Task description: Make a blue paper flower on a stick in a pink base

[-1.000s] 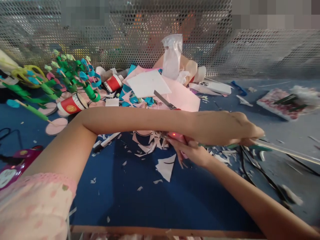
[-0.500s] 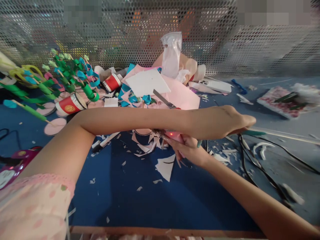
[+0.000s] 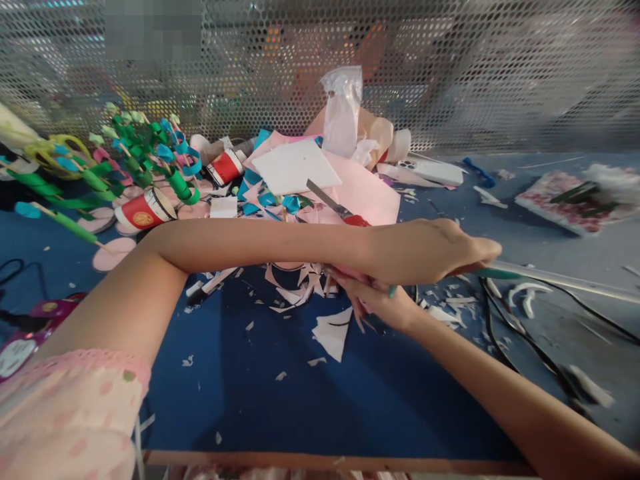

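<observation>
Blue tabletop (image 3: 280,420), left hand (image 3: 440,250) clamped on translucent rod (image 3: 575,282), right hand (image 3: 381,301) round pink tool (image 3: 356,274)

A craft workspace: paper scraps (image 3: 333,335) and curled-paper stems (image 3: 140,172) across a blue table (image 3: 280,417).

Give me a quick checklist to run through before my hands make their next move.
1. Left hand gripping the long translucent rod with a teal section: ok.
2. Right hand holding the pink handheld device: ok, though it is mostly hidden.
3. Red-handled metal blade clear of the left forearm: cannot tell; the forearm overlaps it in view.
4. Blue tabletop free of white paper scraps: not ok; pieces lie scattered.
5. Black cord clear of the rod: cannot tell; they overlap in view.
</observation>
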`<action>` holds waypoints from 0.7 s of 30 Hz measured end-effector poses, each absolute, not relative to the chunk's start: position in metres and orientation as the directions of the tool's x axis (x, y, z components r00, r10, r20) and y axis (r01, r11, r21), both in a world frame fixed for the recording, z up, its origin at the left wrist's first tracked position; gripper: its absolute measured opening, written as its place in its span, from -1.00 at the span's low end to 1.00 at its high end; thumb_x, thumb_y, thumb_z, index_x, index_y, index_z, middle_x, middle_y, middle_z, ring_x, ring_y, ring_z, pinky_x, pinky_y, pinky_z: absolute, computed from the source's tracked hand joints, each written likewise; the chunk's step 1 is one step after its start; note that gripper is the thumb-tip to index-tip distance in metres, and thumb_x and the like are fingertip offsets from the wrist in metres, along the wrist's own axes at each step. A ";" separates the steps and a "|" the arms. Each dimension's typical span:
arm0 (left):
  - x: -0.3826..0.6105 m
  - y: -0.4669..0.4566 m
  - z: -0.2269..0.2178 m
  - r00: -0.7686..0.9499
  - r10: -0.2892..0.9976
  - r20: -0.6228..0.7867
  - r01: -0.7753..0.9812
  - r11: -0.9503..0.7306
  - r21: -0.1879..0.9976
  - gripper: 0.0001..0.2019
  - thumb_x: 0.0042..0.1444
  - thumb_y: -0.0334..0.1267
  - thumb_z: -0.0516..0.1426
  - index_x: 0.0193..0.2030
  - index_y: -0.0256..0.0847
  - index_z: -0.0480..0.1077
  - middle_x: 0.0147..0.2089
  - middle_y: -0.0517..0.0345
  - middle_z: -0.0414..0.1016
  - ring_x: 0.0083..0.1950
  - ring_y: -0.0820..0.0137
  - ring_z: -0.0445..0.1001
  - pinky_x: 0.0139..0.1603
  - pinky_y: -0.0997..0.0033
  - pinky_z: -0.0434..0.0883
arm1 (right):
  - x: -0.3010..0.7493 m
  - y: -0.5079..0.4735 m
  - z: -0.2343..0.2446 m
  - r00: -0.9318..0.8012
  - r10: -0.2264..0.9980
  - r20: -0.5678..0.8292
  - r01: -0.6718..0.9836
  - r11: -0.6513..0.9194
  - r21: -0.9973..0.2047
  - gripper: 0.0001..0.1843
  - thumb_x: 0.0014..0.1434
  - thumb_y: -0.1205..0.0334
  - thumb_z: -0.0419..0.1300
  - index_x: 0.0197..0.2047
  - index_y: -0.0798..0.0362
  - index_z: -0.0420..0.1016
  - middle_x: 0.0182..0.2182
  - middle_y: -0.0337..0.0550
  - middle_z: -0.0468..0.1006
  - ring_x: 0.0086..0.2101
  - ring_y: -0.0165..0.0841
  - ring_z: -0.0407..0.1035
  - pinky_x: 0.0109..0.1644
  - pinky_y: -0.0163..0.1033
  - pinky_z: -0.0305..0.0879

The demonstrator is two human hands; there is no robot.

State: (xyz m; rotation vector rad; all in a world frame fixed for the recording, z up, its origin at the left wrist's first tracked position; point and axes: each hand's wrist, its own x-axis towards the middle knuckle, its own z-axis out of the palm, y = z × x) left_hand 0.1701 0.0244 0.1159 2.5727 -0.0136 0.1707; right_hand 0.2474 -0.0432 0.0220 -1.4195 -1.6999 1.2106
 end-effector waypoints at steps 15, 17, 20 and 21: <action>0.169 0.026 0.115 0.992 0.055 0.115 -0.015 -0.844 0.535 -0.68 0.03 -0.64 -0.12 -0.52 -0.14 -0.12 -0.57 0.33 0.02 -0.55 0.56 -0.07 -0.44 0.43 -0.03 | 0.248 -0.044 0.021 -0.220 0.968 -0.118 0.401 -0.020 -0.916 -0.33 0.08 -0.31 0.04 -0.79 0.03 0.19 -0.84 -0.21 0.26 -0.72 -0.43 0.24 -0.40 -0.23 0.34; 0.169 0.027 0.113 0.990 0.050 0.131 -0.029 -0.842 0.538 -0.70 0.04 -0.63 -0.14 -0.51 -0.14 -0.11 -0.57 0.33 0.04 -0.56 0.56 -0.04 -0.45 0.44 -0.02 | 0.248 -0.044 0.022 -0.219 0.968 -0.121 0.414 -0.020 -0.910 -0.32 0.08 -0.33 0.03 -0.80 0.03 0.19 -0.83 -0.20 0.27 -0.71 -0.43 0.25 -0.35 -0.21 0.36; 0.168 0.028 0.111 0.987 0.047 0.155 -0.041 -0.854 0.518 -0.74 0.02 -0.63 -0.14 -0.49 -0.17 -0.03 -0.57 0.33 0.05 -0.57 0.56 -0.02 -0.45 0.46 0.00 | 0.248 -0.044 0.022 -0.215 0.968 -0.126 0.415 -0.026 -0.909 -0.30 0.07 -0.35 0.03 -0.82 0.03 0.19 -0.84 -0.18 0.27 -0.71 -0.43 0.23 -0.35 -0.20 0.35; 0.168 0.028 0.110 0.986 0.050 0.156 -0.037 -0.860 0.509 -0.76 0.02 -0.63 -0.14 -0.48 -0.18 0.01 -0.58 0.33 0.05 -0.58 0.56 -0.02 -0.46 0.46 0.00 | 0.247 -0.044 0.022 -0.212 0.968 -0.131 0.414 -0.032 -0.910 -0.29 0.06 -0.35 0.03 -0.83 0.03 0.18 -0.84 -0.18 0.26 -0.71 -0.42 0.23 -0.35 -0.19 0.35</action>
